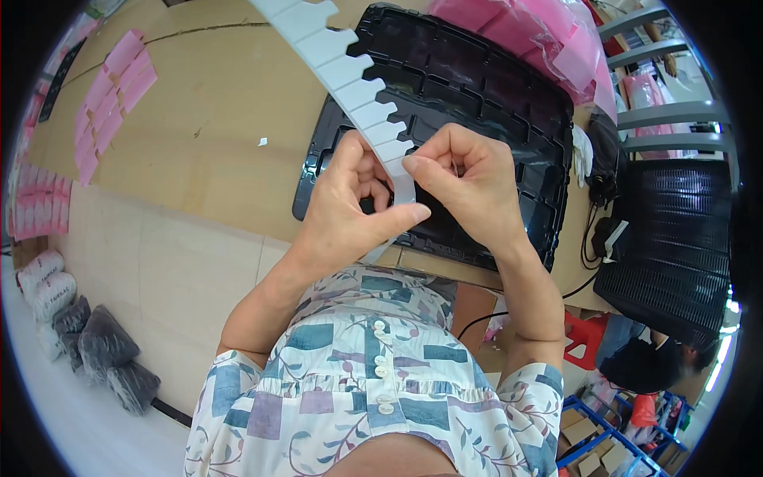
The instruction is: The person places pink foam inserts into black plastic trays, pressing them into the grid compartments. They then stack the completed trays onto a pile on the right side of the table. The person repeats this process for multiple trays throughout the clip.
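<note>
A long white strip with notched tabs along one edge (362, 94) slants from the top of the view down to my hands. My left hand (338, 211) is closed around its lower part, the thumb stretched across the front and the fingers curled behind. At the strip's right edge, the thumb and forefinger of my right hand (481, 183) pinch together on a tab; anything smaller between the fingertips is hidden. Both hands are over a black plastic tray with moulded compartments (493, 91), which lies on the brown tabletop (230, 95). A tail of the strip hangs below my left hand.
Pink sheets (119, 75) lie at the table's far left, pink plastic wrapping (540, 40) behind the tray. At right are a black slatted basket (668, 238), a white glove (582, 151) and a cable. Dark bags (107, 342) sit on the floor at left.
</note>
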A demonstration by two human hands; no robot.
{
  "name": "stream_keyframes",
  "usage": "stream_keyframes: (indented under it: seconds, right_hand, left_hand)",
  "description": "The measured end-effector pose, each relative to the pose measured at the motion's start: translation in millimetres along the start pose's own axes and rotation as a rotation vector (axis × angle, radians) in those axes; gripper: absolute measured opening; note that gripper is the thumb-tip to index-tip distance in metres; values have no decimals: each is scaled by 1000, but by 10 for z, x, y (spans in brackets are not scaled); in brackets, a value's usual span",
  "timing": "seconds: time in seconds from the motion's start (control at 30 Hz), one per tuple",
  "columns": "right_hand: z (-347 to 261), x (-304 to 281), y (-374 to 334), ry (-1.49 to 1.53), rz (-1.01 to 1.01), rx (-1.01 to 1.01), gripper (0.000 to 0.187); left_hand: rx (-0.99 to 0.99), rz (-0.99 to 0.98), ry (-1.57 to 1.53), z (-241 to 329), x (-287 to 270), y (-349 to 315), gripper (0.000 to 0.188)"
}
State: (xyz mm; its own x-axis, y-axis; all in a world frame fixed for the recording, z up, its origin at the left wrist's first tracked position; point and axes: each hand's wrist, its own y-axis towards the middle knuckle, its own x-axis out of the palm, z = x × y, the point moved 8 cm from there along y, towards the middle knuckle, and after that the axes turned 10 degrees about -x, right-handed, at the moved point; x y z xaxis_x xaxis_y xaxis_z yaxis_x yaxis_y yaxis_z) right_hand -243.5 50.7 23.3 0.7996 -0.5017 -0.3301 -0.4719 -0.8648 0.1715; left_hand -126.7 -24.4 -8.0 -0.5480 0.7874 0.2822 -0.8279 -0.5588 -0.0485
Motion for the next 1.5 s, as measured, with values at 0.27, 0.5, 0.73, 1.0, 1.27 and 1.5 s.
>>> stream_keyframes:
  seconds: [0.27,0.5,0.73,1.0,1.27,1.5]
  right_hand:
    - [-534,130,-239,-580,142,-709,13]
    - [214,-279,-102,771,-61,282,11]
    - [742,-2210,188,-393,105,80,14]
    - [869,-2606,468,-800,-100,-68,16]
    - [1007,-2441,634,-889,-199,-100,15]
    - [1186,-2462,566,-938,-60,-53,23]
  left_hand:
    - [577,365,849,210,29,-151,51]
    - [-85,49,184,-28,-109,-94,48]
    - [-8,126,283,-39,-112,-361,30]
    - [123,143,451,-282,-94,-364,29]
    - [76,213,427,-224,-147,-331,21]
    - [13,240,462,-225,-119,-297,16]
